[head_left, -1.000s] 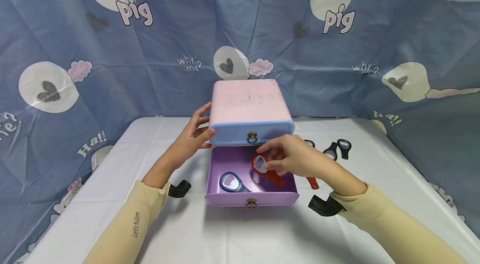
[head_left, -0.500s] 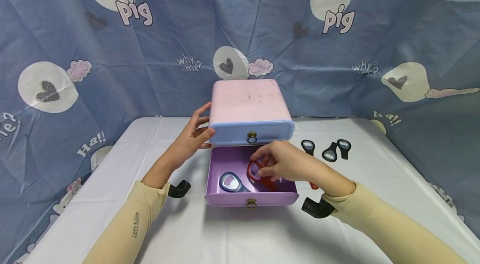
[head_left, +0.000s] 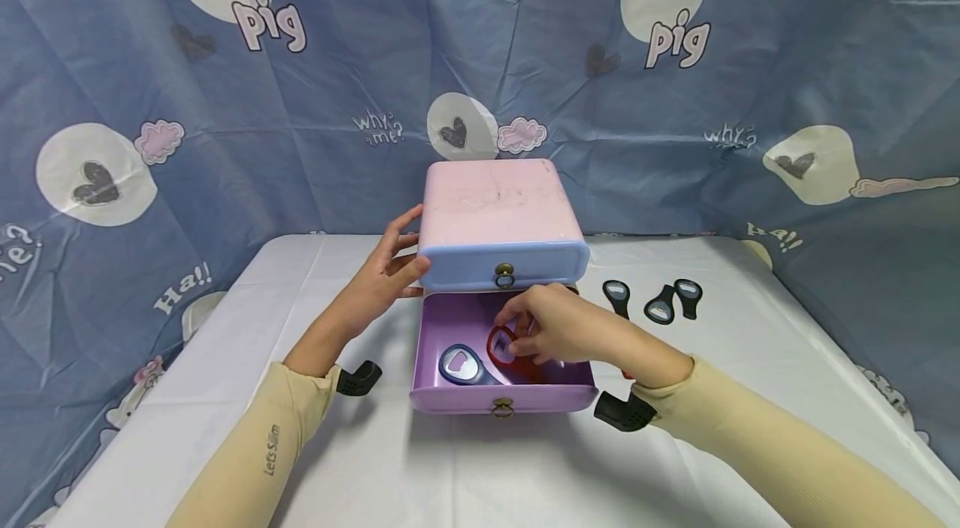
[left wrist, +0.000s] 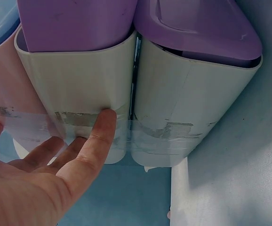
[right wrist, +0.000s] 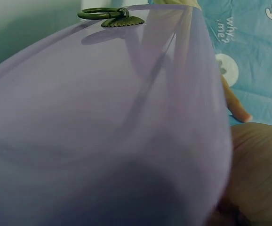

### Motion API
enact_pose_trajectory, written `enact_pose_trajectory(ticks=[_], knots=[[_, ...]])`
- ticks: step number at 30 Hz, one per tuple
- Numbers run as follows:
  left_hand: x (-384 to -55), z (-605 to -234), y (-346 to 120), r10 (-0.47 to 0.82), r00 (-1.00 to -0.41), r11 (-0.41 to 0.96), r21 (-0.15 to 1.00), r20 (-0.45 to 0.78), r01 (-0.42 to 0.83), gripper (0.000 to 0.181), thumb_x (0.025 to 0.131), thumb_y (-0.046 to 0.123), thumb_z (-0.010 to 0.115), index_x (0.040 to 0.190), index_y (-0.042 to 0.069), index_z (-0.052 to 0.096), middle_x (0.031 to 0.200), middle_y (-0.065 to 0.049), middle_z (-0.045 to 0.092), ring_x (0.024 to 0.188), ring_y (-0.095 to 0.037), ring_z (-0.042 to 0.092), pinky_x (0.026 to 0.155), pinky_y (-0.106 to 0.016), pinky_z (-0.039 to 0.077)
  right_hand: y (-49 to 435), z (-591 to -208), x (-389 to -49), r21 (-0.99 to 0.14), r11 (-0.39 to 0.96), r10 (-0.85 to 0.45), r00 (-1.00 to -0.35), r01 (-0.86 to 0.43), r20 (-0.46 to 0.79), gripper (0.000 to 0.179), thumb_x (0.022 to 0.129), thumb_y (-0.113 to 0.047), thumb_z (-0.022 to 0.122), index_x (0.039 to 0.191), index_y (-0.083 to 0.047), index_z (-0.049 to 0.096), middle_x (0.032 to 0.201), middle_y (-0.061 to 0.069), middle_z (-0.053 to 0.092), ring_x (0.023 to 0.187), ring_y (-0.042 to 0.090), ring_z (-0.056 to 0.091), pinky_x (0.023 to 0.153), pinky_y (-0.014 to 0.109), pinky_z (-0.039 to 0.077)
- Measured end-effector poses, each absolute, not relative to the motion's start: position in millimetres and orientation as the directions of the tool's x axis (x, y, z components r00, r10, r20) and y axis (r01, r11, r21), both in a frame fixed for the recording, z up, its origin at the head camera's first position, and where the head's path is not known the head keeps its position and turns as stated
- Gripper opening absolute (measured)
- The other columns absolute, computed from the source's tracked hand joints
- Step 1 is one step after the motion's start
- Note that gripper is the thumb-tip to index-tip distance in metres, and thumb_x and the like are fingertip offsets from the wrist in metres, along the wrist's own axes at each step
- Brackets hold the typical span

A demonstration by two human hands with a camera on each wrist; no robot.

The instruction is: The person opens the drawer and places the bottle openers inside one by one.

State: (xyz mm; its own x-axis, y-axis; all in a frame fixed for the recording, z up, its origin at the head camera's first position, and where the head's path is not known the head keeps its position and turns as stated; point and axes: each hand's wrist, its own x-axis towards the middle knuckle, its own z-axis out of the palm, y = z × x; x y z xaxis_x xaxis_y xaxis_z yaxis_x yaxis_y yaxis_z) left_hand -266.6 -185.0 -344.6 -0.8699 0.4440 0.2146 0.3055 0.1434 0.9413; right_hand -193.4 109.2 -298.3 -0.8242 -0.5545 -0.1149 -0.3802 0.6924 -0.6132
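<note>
My right hand reaches inside the pulled-out purple drawer, pinching a red bottle opener near its ring-shaped head. To the left of it, a blue bottle opener lies in the same drawer. My left hand rests its spread fingers against the left side of the drawer unit, which has a pink top and a blue upper drawer. In the left wrist view, the fingertips touch the white casing low on its side. The purple drawer front hides most of my right fingers in the right wrist view.
Several more bottle openers lie on the white tablecloth right of the unit, including a black one; a red one is partly behind my right forearm. A brass ring pull hangs on the drawer front. A blue printed cloth stands behind.
My right hand has moved left and lower into the drawer with the red bottle opener, closer to the blue one. The left hand has stayed put.
</note>
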Motion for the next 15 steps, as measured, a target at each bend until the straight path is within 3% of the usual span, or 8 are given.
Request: enact_pose_trajectory(ticks=[15], knots=[[-265.9, -343.6, -184.3, 0.440, -0.873, 0.150, 0.941, 0.212, 0.304, 0.079, 0.106, 0.051, 0.065, 0.168, 0.051, 0.016, 0.171, -0.017, 0.027, 0.154, -0.041, 0.043, 0.106, -0.065, 0.054, 98.7, -293.2, -195.5, -0.585, 0.711, -0.570, -0.807, -0.391, -0.153, 0.033, 0.098, -0.003, 0.077, 0.130, 0.003, 0.073, 0.085, 0.004, 0.077, 0.069, 0.014, 0.078, 0.067, 0.023, 0.063]])
